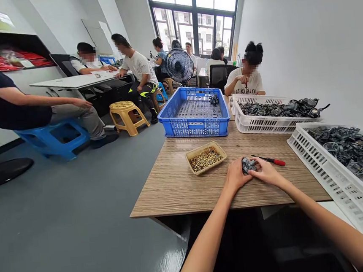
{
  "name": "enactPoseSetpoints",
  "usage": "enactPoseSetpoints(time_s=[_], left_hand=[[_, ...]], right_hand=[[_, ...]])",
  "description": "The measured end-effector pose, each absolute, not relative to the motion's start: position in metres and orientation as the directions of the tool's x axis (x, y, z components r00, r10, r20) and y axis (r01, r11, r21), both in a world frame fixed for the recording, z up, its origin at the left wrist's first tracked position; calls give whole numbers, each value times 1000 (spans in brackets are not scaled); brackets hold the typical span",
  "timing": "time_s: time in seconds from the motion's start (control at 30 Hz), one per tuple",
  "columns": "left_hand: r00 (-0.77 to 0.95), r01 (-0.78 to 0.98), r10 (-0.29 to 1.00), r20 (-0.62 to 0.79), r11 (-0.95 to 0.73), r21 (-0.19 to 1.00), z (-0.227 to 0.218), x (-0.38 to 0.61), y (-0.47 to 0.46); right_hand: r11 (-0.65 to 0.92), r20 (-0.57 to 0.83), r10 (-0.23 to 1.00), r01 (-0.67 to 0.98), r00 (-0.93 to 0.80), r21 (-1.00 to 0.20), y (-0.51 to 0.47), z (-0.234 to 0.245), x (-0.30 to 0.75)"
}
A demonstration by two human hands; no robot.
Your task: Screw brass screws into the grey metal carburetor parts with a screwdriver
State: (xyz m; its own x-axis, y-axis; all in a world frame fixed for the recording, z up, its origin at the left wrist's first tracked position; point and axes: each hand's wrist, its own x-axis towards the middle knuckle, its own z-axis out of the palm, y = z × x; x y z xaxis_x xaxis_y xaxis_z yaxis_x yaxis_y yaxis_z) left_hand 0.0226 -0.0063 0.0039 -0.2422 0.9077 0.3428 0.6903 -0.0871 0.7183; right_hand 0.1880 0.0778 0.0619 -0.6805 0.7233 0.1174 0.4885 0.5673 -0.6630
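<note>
Between my two hands, low over the wooden tabletop, is a small dark grey moulded part; its exact kind I cannot make out. My left hand wraps round its left side. From the right, the fingers of my right hand close on the same part. Just beyond my right hand lies a screwdriver with a red and black handle, its thin shaft pointing left. A shallow beige tray of brass-coloured screws sits to the left of my hands.
A blue crate with one dark part inside stands at the table's back. White crates full of grey parts line the right side. Across the table a co-worker sits. A fan, stools and other seated people are farther off.
</note>
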Motion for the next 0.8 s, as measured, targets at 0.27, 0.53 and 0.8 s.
enactPoseSetpoints(time_s=[0.27,0.53,0.8], left_hand=[[-233,714,903,360,-93,694,3,22,-5],[-231,698,907,353,-99,709,2,21,-5],[-211,711,901,378,-124,692,3,21,-5]], right_hand=[[403,95,778,377,-621,-834,82,45,201],[122,-69,777,258,-626,-958,90,36,204],[76,-102,758,242,-644,-967,91,38,202]])
